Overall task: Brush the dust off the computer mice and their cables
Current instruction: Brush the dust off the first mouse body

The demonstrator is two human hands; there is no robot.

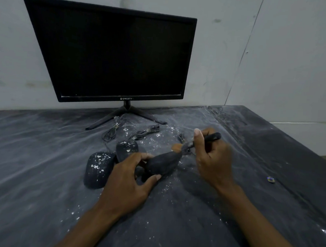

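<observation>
Dusty black mouse [162,165] gripped in the left hand [131,180], tilted off the bench [41,202]. Right hand [211,158] fingers pinch a brush [199,142] at its front; two more mice [111,158] sit just left.

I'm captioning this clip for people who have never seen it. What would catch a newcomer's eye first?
The big dark monitor against the wall at the back. Below it, at the centre of the dusty table, the left hand holds a mouse while the right hand works a brush at its far end. Two white-speckled mice lie just left.

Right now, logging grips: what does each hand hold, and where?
Left hand grips a mouse by its sides; right hand grips a brush by its handle.
</observation>
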